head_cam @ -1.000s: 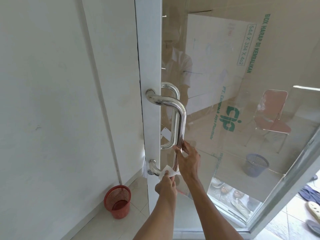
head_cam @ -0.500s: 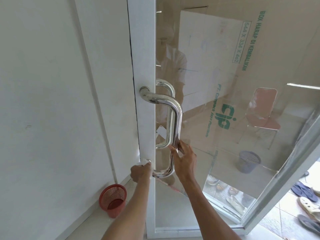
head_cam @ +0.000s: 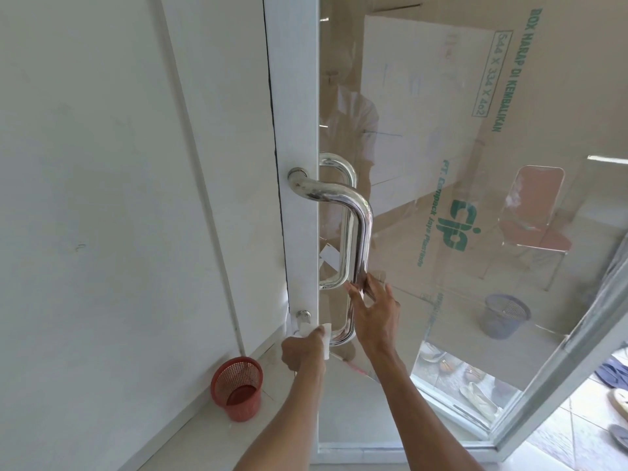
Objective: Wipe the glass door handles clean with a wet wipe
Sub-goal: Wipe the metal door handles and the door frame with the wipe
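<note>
A chrome D-shaped handle (head_cam: 360,229) is fixed to the white frame of the glass door (head_cam: 441,198). A matching handle (head_cam: 339,219) shows behind the glass. My left hand (head_cam: 304,348) grips a white wet wipe (head_cam: 324,338) against the lower bend of the near handle, just right of its bottom mount (head_cam: 303,316). My right hand (head_cam: 373,314) holds the handle's vertical bar low down, thumb on the left side and fingers round the right.
A red mesh bin (head_cam: 238,387) stands on the floor by the white wall at the left. Behind the glass are a cardboard box (head_cam: 492,96), a red chair (head_cam: 533,212) and a grey bin (head_cam: 506,314). Sandals (head_cam: 615,399) lie outside at the right.
My left hand slid the wipe left along the bottom of the handle toward the mount, then back right onto the lower bend. My right hand kept its hold on the bar.
</note>
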Demonstrator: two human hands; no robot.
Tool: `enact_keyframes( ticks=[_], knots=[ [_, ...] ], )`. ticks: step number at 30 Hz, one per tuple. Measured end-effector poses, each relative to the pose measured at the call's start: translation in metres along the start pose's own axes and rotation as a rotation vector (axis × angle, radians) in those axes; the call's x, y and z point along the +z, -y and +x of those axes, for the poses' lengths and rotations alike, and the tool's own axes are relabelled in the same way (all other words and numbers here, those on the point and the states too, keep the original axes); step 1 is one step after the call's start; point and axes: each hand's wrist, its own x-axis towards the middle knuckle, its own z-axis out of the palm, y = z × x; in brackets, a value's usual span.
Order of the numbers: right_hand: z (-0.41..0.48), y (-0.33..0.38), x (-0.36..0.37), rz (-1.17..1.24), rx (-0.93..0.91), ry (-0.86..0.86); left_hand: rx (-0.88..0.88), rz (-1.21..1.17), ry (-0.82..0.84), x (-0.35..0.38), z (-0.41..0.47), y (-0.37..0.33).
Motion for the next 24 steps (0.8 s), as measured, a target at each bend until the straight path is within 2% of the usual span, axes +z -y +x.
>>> enact_keyframes(
  ticks=[2, 7, 10, 13, 16, 18, 19, 21, 24],
  knots=[
    [0.0, 0.001, -0.001, 0.005, -0.005, -0.001, 0.007, 0.014, -0.026, 0.0, 0.006, -0.01],
    [-0.003, -0.004, -0.004, 0.009, -0.035, 0.013, 0.165, 0.19, -0.071, 0.003, 0.031, -0.032],
    [-0.002, -0.005, -0.005, 0.008, -0.051, 0.002, 0.157, 0.211, -0.073, 0.005, 0.035, -0.04],
    [-0.002, -0.004, -0.002, 0.002, -0.046, -0.007, 0.05, 0.053, -0.002, 0.0, 0.034, -0.036],
    [0.001, -0.001, -0.003, -0.004, -0.037, -0.002, -0.121, -0.375, 0.105, -0.007, 0.04, -0.016],
    [0.001, 0.0, -0.003, -0.005, -0.026, 0.008, -0.252, -0.685, 0.305, -0.009, 0.038, 0.001],
    [0.0, 0.0, -0.004, -0.004, -0.016, 0.015, -0.289, -0.767, 0.381, -0.009, 0.036, 0.008],
    [-0.002, 0.0, -0.004, 0.004, -0.004, 0.017, -0.314, -0.823, 0.464, -0.01, 0.036, 0.018],
    [-0.005, 0.001, -0.005, 0.005, -0.006, 0.005, -0.305, -0.785, 0.495, -0.013, 0.043, 0.014]
  ],
)
